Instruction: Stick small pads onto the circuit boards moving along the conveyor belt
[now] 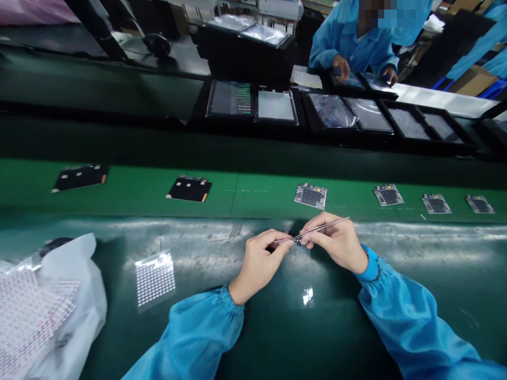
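Note:
My left hand (261,261) is closed, thumb and fingers pinching a thin dark board (282,240) that shows nearly edge-on; its face is hidden. My right hand (335,240) grips metal tweezers (327,225), their tips pointing left to the board near my left fingertips. Whether the tips touch it I cannot tell. Both hands are held over the near green work surface, just in front of the belt. Beyond them a bare circuit board (311,196) lies on the green belt (261,203). A clear sheet of small white stickers (156,277) rests left of my left hand.
Two black-covered boards (189,189) and more circuit boards (388,195) are spaced along the belt. A white plastic bag (85,295) with sticker sheets (35,311) stands at the left. Across the belt are black trays with screens (277,105) and a co-worker in blue (352,42).

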`<state>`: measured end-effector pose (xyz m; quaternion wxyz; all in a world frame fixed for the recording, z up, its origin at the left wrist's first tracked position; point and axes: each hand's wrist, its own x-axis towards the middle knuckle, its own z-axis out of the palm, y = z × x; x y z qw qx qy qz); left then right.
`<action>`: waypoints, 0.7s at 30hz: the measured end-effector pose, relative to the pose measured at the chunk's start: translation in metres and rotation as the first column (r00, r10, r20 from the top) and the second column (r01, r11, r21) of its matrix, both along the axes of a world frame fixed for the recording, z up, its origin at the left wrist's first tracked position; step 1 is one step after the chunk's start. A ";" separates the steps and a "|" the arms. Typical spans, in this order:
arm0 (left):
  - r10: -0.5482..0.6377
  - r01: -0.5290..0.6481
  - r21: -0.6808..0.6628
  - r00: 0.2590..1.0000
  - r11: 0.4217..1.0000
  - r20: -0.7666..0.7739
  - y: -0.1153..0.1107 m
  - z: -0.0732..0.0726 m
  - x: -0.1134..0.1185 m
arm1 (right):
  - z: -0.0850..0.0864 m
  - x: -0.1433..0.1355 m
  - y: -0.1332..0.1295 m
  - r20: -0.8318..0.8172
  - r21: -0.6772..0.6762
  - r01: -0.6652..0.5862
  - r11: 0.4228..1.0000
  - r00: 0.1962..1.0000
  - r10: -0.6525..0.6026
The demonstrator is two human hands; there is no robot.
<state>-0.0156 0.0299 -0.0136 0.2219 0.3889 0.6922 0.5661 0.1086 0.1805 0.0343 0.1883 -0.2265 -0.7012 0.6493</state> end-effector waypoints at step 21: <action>0.020 -0.020 0.030 1.000 0.999 -0.015 0.002 -0.003 -0.003 | -0.024 -0.037 0.107 -0.079 0.039 0.361 0.932 0.931 -0.357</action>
